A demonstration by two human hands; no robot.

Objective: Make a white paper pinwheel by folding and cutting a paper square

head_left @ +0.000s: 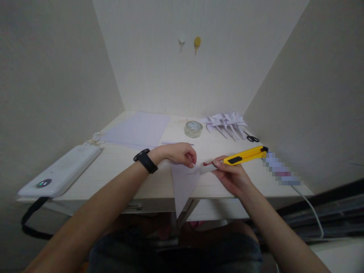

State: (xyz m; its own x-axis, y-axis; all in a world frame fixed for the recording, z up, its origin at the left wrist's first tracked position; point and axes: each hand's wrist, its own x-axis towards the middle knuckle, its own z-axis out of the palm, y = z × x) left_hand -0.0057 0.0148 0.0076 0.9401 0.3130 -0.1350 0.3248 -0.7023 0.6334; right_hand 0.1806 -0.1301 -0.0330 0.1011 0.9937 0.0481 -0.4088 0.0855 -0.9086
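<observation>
A white power bank (61, 170) lies at the desk's (119, 167) far left edge, flat white sheets (136, 129) behind it. The left hand (179, 153), a black watch (145, 160) on its wrist, has its fingers curled together, pinching the top edge of a folded white paper (183, 185) that hangs over the desk's front edge. Just beside it, the right hand (230, 174) grips a yellow utility knife (244, 155), fingers closed around the handle, and also holds the paper. Behind sit a tape roll (193, 129), folded paper shapes (226, 123) and black scissors (251, 138).
</observation>
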